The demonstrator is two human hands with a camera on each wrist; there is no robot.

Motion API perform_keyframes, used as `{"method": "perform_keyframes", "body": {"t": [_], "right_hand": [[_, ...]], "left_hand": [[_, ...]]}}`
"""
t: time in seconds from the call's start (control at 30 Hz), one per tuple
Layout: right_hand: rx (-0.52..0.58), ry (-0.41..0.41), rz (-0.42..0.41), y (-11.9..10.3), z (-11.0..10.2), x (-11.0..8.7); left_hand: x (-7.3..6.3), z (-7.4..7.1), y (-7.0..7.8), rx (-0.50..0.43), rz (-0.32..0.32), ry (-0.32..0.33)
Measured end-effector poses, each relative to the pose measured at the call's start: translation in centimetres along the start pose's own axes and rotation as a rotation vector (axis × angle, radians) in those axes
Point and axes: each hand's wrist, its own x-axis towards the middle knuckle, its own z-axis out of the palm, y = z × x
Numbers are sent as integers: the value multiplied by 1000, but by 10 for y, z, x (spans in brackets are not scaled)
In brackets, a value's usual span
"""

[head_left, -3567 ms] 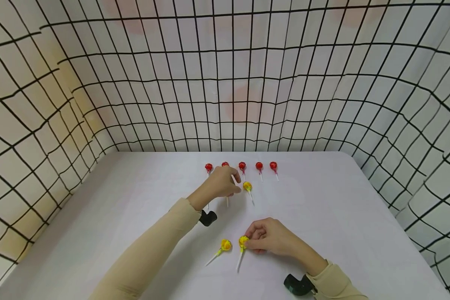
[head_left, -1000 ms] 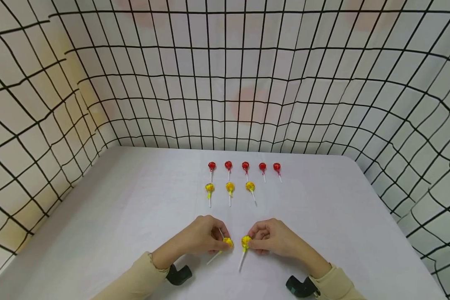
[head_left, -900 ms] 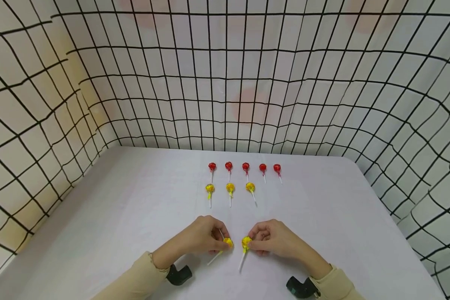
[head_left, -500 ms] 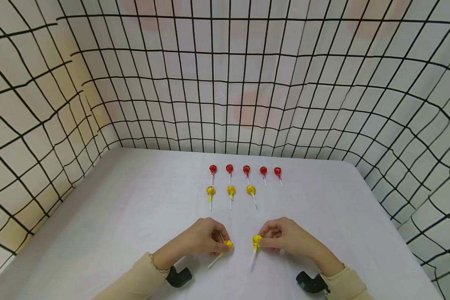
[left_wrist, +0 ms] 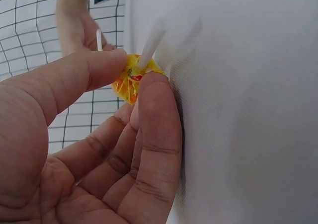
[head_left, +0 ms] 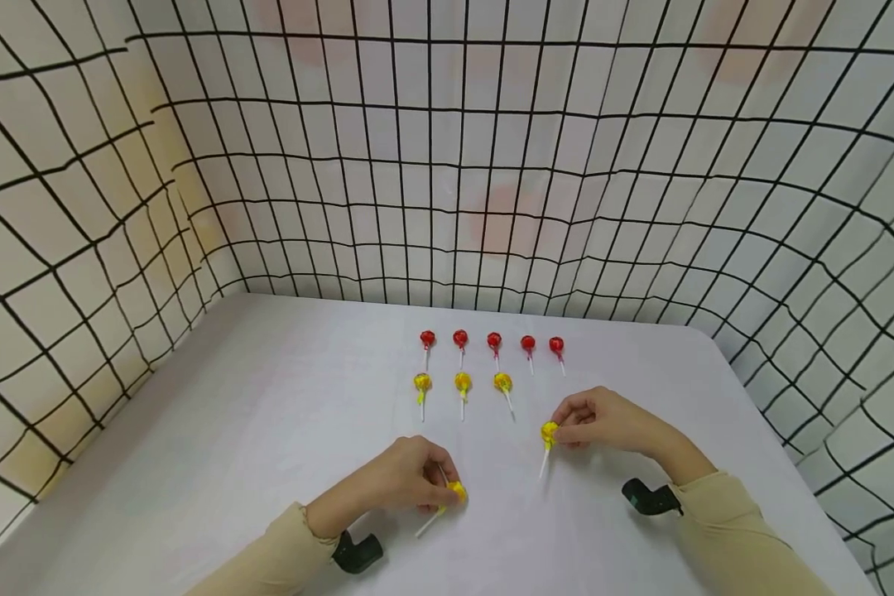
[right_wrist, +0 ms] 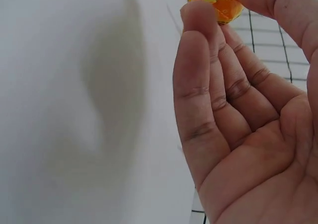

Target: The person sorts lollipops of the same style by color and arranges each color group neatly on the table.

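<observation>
My left hand [head_left: 410,476] pinches a yellow-wrapped lollipop [head_left: 457,492] by its head between thumb and fingers, low over the near middle of the table. Its white stick points down and to the left. In the left wrist view, that lollipop's wrapper [left_wrist: 130,87] shows between thumb and index finger. Farther right and forward, my right hand [head_left: 611,422] pinches another yellow lollipop [head_left: 549,432], its stick slanting toward me. The right wrist view shows the wrapped head [right_wrist: 218,3] at the fingertips. Three yellow lollipops [head_left: 463,382] lie in a row ahead, left of the right hand.
Behind the yellow row lies a row of several red lollipops [head_left: 495,340], sticks toward me. A white cloth covers the table [head_left: 283,397]. Black wire grid [head_left: 447,165] walls stand at the back and both sides. Dark wrist camera mounts [head_left: 651,497] hang beneath the sleeves.
Over the last second my right hand has moved forward and right with its lollipop. Earlier, my left hand left the yellow row and took hold of a lollipop near me; it now stays there.
</observation>
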Motion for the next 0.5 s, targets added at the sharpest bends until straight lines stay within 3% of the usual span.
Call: {"method": "perform_keyframes", "body": {"t": [0.5], "right_hand": [[-140,32,77,16,-38,56]], "left_hand": [[0,0,-2,-3,7,2]]}}
